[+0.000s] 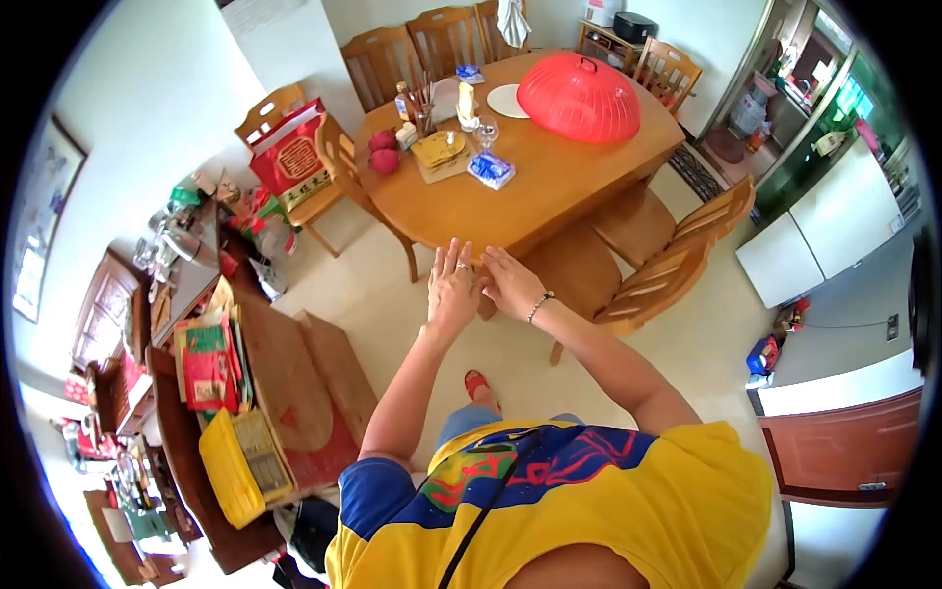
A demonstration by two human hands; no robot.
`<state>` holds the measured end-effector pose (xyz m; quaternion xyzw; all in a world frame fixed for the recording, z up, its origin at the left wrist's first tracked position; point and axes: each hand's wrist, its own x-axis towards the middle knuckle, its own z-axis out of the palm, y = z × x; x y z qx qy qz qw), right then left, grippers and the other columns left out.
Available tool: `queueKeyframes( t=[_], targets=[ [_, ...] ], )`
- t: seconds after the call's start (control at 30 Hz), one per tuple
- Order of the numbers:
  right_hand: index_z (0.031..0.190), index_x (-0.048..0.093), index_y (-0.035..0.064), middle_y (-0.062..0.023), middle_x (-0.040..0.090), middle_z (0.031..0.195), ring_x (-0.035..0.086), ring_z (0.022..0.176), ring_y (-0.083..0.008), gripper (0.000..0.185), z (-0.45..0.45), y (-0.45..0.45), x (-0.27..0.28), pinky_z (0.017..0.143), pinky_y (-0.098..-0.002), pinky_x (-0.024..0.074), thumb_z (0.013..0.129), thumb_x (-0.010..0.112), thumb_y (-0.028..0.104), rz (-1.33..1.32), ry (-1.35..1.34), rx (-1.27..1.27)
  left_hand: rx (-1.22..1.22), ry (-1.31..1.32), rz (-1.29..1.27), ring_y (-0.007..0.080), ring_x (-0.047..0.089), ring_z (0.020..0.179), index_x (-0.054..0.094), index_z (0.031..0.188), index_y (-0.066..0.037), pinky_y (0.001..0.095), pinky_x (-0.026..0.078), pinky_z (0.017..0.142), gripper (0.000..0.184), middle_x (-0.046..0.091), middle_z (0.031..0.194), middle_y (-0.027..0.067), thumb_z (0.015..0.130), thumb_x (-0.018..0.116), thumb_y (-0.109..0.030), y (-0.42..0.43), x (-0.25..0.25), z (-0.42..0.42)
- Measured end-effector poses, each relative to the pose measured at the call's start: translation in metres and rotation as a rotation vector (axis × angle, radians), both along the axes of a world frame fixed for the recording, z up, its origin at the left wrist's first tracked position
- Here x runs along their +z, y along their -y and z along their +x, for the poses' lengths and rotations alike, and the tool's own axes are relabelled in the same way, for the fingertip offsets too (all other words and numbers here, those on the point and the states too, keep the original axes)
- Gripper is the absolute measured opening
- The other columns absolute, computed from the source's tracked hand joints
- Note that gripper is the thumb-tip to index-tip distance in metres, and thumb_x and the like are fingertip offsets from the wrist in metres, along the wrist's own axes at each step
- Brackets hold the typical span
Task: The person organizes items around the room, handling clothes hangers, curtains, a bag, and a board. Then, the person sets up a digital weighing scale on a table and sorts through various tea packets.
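Both hands are held out near the near edge of a wooden dining table [412, 211]. My left hand [452, 287], with a ring on one finger, has its fingers stretched out and holds nothing. Beside it, close to or touching at the thumb, is my right hand [512, 283], fingers extended, a beaded bracelet on the wrist. Past the hands, a blue and white packet [491, 171] lies on the table. Close to it stand a wine glass [487, 133] and a yellow item on a board [439, 148]. A red dome cover [579, 96] sits at the far right.
Wooden chairs surround the table, one [662, 275] at the near right and one holding a red bag [294, 162] at the left. A cardboard box [294, 393] stands at the lower left. White cabinet doors [844, 221] are at the right.
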<state>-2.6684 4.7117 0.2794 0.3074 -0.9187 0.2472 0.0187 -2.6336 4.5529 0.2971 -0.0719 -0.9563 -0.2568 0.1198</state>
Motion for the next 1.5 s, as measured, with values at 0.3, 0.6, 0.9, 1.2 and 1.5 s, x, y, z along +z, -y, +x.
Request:
queueKeyframes(
  t=[0.3,0.6,0.9,1.2,1.5],
  targets=[
    [0.131,0.041,-0.0024,-0.0208,0.037,0.142,0.037,0.131,-0.0334,0.058,-0.177,0.022,-0.048,0.106,-0.0409,0.0369,0.083,0.064,0.020,0.097,0.062,-0.138,-0.135,0.175,-0.048,0.0405,0.029,0.135,0.037,0.140,-0.003,0.0456,0.033,0.108,0.066,0.031,0.148,0.0186,0.084,0.066,-0.022,0.021,-0.034,-0.196],
    [0.133,0.040,-0.0025,-0.0208,0.030,0.145,0.032,0.134,-0.0354,0.066,-0.319,0.023,-0.101,0.102,-0.0433,0.0397,0.078,0.070,0.021,0.196,0.153,-0.155,-0.079,0.316,-0.077,0.0398,0.032,0.133,0.038,0.140,-0.004,0.0452,0.033,0.108,0.070,0.033,0.146,0.0191,0.082,0.068,-0.030,0.017,-0.099,-0.332],
    [0.124,0.051,0.0004,-0.0175,0.049,0.127,0.048,0.113,-0.0327,0.054,-0.405,0.001,-0.144,0.094,-0.0419,0.0444,0.075,0.070,0.017,0.168,0.055,-0.322,0.044,0.474,0.142,0.0407,0.038,0.129,0.035,0.141,-0.008,0.0453,0.038,0.104,0.065,0.030,0.146,0.0222,0.083,0.063,-0.013,-0.003,-0.156,-0.442],
    [0.082,0.062,0.0032,-0.0104,0.060,0.089,0.056,0.089,-0.0291,0.011,-0.425,-0.037,-0.171,0.074,-0.0395,0.0494,0.072,0.063,0.007,0.036,0.119,-0.242,0.001,0.400,0.178,0.0394,0.050,0.115,0.051,0.128,-0.006,0.0444,0.043,0.096,0.047,0.044,0.132,0.0205,0.082,0.063,-0.011,-0.038,-0.164,-0.467],
    [0.083,0.058,0.0012,-0.0136,0.056,0.089,0.055,0.089,-0.0336,0.015,-0.504,-0.102,-0.137,0.077,-0.0411,0.0496,0.069,0.062,-0.001,-0.099,0.030,-0.374,-0.375,0.401,0.008,0.0392,0.041,0.124,0.059,0.116,-0.003,0.0460,0.043,0.099,0.033,0.038,0.138,0.0211,0.083,0.056,-0.007,-0.108,-0.127,-0.570]
  ],
)
